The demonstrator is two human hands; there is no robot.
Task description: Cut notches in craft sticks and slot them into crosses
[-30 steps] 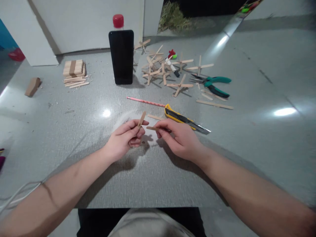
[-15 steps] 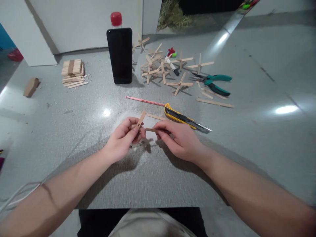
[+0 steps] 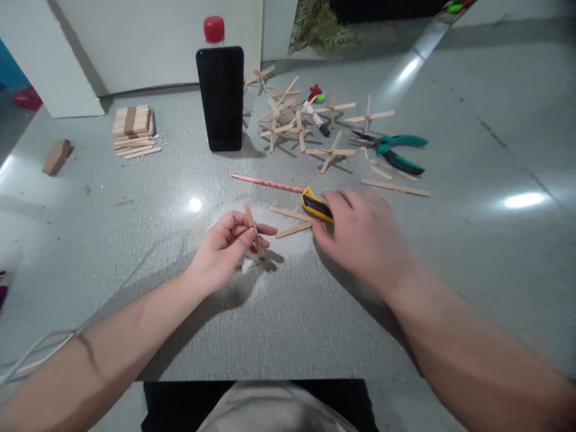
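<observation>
My left hand [image 3: 229,243] pinches an upright craft stick [image 3: 250,217] between thumb and fingers; a small slot shows near its middle. My right hand [image 3: 364,237], slightly blurred, is over the yellow and black utility knife [image 3: 314,204], with thumb and fingers on either side of its handle and the blade end hidden. Beside the right thumb, one craft stick [image 3: 292,230] lies on the table next to another craft stick [image 3: 288,212]. A pale sheet and a small clear item lie under my left hand, partly covered.
Beyond the hands lie a pink pencil [image 3: 265,182], green-handled pliers [image 3: 400,153] and several crossed stick pieces [image 3: 330,152]. A black phone [image 3: 220,99] leans on a red-capped bottle [image 3: 213,29]. Bundled sticks [image 3: 132,122] and a brown block [image 3: 57,157] are at left.
My right hand has let go of its craft stick, now on the table, and moved right onto the utility knife. The stick in my left hand has tipped more upright.
</observation>
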